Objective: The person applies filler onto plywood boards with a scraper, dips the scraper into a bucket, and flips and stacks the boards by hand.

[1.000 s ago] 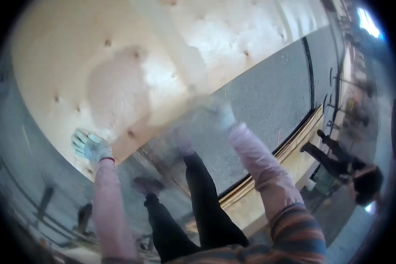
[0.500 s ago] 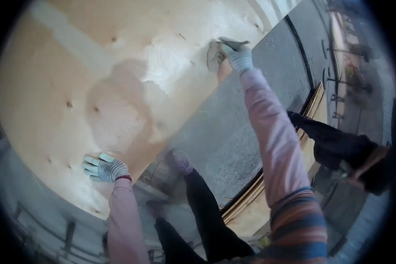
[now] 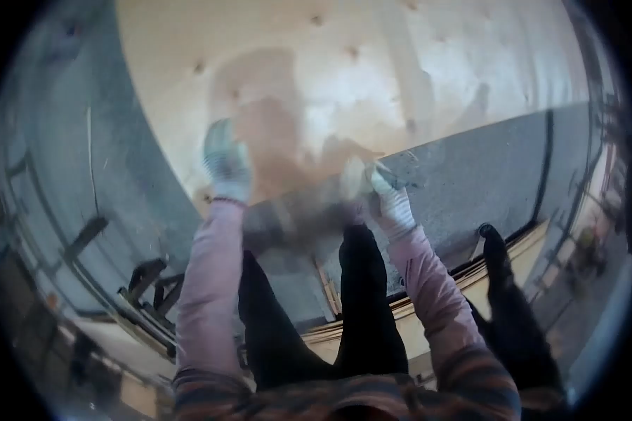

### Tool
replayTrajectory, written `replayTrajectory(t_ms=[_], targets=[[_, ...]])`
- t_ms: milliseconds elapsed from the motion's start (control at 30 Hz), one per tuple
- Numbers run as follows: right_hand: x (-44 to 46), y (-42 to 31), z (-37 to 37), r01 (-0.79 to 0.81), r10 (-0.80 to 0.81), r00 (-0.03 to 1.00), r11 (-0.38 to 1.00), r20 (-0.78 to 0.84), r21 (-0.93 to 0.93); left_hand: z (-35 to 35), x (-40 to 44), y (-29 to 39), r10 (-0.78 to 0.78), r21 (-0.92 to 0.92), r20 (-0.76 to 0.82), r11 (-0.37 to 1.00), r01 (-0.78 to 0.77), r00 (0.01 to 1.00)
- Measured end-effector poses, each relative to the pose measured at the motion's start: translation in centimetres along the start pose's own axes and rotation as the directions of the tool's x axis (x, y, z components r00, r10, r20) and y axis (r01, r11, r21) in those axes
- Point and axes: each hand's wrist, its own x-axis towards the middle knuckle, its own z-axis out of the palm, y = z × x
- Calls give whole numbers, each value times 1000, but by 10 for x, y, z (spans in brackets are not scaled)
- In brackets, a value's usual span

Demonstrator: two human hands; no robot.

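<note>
A large pale plywood sheet (image 3: 330,84) with knots and a darker shadow patch fills the upper middle. My left hand (image 3: 226,161), in a pale striped glove and blurred, lies over its near-left part, apparently flat, with nothing seen in it. Near the sheet's front edge is my right hand (image 3: 390,196), gloved, its fingers closed around something thin and dark; blur hides what it is. A pale smear beside those fingers is too blurred to name.
Grey floor (image 3: 484,161) lies beyond the sheet's edge. Stacked boards (image 3: 470,281) run behind my legs. Another person in dark clothes (image 3: 512,316) is at the lower right. Dark metal frames (image 3: 147,281) stand at the lower left.
My right hand has come back from over the sheet, down and nearer my body. My left hand appears higher and further right in view. The view has turned, and the other person appears lower.
</note>
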Motion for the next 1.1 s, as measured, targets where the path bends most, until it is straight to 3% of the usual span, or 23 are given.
replayTrajectory(t_ms=[67, 100, 133, 167, 200, 267, 333, 367, 400, 433, 467, 500, 533, 567, 600, 633, 667, 733, 800, 900, 933, 1000, 1100], targets=[[22, 17, 47, 108, -107, 994, 993, 11, -46, -111, -28, -22, -521, -128, 299, 809, 574, 800], [57, 17, 62, 204, -216, 976, 935, -9, -289, -108, -113, -109, -450, 124, 14, 887, 445, 893], [83, 25, 66, 276, -327, 945, 804, -4, -526, -143, -164, -124, -606, 68, 51, 795, 603, 793], [96, 23, 73, 327, -341, 937, 790, 72, -518, -180, -215, -137, -741, 27, 86, 669, 742, 666], [106, 12, 84, 372, -348, 926, 781, 144, -502, -222, -317, -197, -821, -221, 382, 364, 905, 423], [93, 25, 105, 345, -293, 938, 847, 188, -404, -299, -436, -176, -962, -476, 258, -41, 879, 94], [58, 82, 106, 414, -424, 904, 844, 48, -342, -343, -498, -163, -904, -470, 320, -413, 780, -285], [45, 108, 111, 457, -485, 875, 834, -14, -307, -357, -469, -126, -851, -669, 382, -523, 529, -359], [33, 129, 123, 495, -540, 841, 794, -36, -353, -360, -494, -118, -824, -638, 412, -566, 522, -389], [20, 151, 142, 527, -596, 801, 750, -61, -399, -362, -516, -115, -795, -602, 442, -606, 520, -415], [2, 156, 173, 439, -602, 797, 623, -39, -647, -354, -513, -114, -780, -571, 479, -625, 532, -403], [-3, 180, 190, 343, -344, 939, 937, -5, 63, -345, -508, -113, -764, -538, 515, -642, 546, -390], [-8, 204, 208, 16, -55, 998, 685, 29, 728, -332, -495, -118, -776, -427, 487, -612, 666, -401], [-23, 221, 226, 361, -361, 932, 926, -22, 107, -327, -489, -132, -834, -239, 459, -447, 862, -306], [-40, 237, 242, 570, -599, 788, 617, 146, -542, -323, -482, -145, -881, -25, 426, -239, 971, -206], [-48, 244, 255, 520, -633, 638, -67, 439, -851, -314, -480, -163, -886, 246, 463, 154, 957, 23], [-50, 245, 262, 517, -568, 761, 241, 312, -822, -311, -477, -179, -802, 459, 554, 517, 722, 222], [-56, 241, 262, 314, -288, 948, 759, 137, -571, -320, -474, -201, -806, 407, 531, 513, 755, 261], [-49, 196, 277, 81, -76, 996, 750, 36, -657, -332, -466, -212, -817, 396, 525, 481, 782, 237], [12, 197, 268, 193, -165, 979, 941, 122, -278, -353, -504, -230, -780, 241, 521, 523, 817, 346], [24, 187, 277, 367, -295, 928, 826, 227, -428, -367, -478, -220, -812, 150, 541, 349, 925, 219], [39, 160, 305, 649, -445, 759, 453, 476, -611, -374, -527, -243, -833, -94, 536, -222, 971, -139], [26, 168, 311, 730, -258, 654, -35, 712, -683, -407, -584, -248, -823, 341, 568, 253, 906, 16]])
